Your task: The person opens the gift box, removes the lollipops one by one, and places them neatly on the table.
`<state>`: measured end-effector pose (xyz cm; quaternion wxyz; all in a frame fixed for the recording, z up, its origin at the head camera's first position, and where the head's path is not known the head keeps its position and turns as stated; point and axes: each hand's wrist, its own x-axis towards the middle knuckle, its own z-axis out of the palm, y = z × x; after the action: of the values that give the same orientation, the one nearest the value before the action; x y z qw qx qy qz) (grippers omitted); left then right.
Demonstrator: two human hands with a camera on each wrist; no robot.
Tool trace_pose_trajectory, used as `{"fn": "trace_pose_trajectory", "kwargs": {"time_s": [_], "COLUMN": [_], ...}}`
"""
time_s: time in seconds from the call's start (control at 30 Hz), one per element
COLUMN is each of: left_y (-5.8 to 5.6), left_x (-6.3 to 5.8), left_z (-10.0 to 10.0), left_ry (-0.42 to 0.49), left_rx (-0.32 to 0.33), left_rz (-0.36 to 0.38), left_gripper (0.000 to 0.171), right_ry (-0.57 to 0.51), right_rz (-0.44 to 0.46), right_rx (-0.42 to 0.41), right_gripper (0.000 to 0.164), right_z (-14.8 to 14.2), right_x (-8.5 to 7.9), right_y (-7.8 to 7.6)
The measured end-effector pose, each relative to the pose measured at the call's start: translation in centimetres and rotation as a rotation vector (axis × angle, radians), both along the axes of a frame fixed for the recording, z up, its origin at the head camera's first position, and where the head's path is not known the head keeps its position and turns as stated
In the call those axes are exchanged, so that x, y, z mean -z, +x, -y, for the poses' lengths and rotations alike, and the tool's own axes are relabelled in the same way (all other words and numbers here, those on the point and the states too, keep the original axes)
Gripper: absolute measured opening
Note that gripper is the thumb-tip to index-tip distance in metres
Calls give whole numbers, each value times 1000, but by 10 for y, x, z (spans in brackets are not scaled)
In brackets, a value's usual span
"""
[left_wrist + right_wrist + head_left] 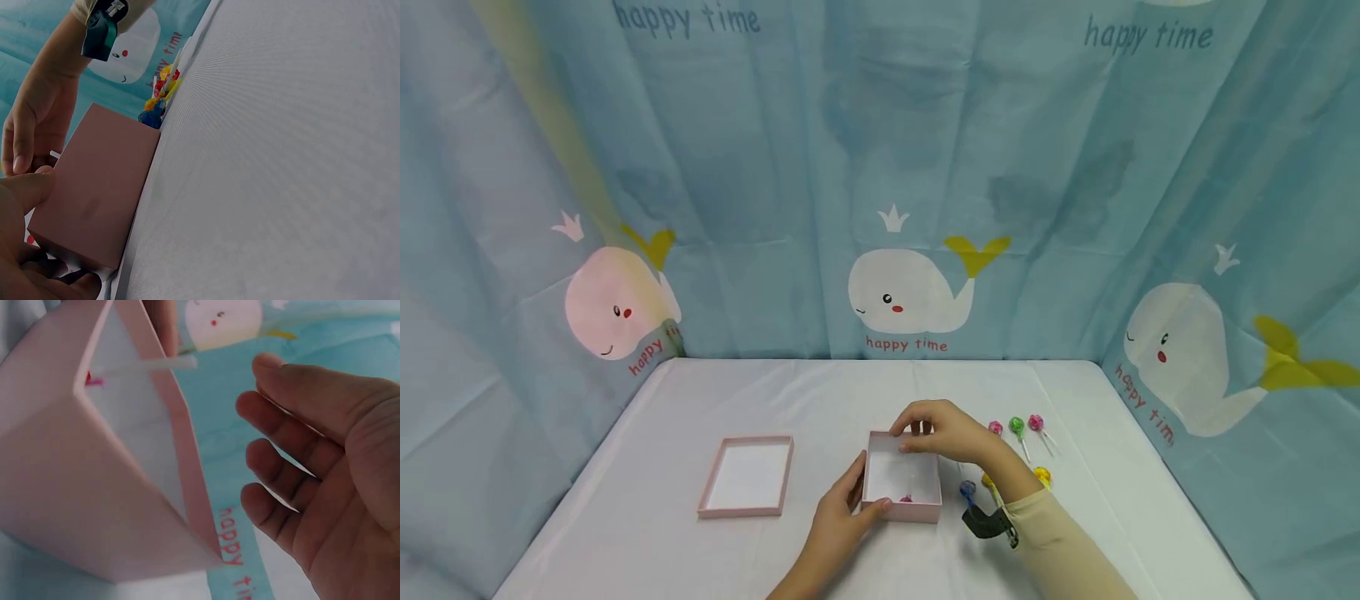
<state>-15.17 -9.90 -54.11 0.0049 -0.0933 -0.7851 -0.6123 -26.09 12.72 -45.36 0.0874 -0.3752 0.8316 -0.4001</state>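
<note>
A pink box (902, 510) with a white inside stands on the table in the middle of the head view. My left hand (844, 512) grips its near left corner, thumb on the front side and fingers along the left side. Inside, by the front wall, is a lollipop (906, 499) with a pink head; its white stick (156, 364) sticks up past the rim in the right wrist view. Over the far right part of the box hovers my right hand (947, 433), fingers loosely bent and holding nothing.
The shallow pink lid (745, 512) lies inside up on the left. Right of the box are several lollipops: pink (1036, 422), green (1017, 426), yellow (1042, 476) and blue (967, 488), some partly behind the right arm. A printed curtain (760, 292) surrounds the table.
</note>
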Motion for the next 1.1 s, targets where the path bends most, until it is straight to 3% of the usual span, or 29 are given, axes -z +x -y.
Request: {"fn": "trace_pose_trajectory", "kwargs": {"time_s": [0.37,0.8,1.1], "left_y": [2,1,1], "left_x": [1,1,1], "left_z": [1,2,1], "left_ry": [6,40,44], "left_rx": [30,32,32], "left_rz": [22,14,1], "left_gripper": [89,89,90], "right_ry": [116,300,430], "right_rz": [104,122,-7], "right_rx": [-151,-233,-243], "right_gripper": [23,29,31], "right_z": [18,21,26], "right_x": [15,26,33], "right_y": [-3,0,3]}}
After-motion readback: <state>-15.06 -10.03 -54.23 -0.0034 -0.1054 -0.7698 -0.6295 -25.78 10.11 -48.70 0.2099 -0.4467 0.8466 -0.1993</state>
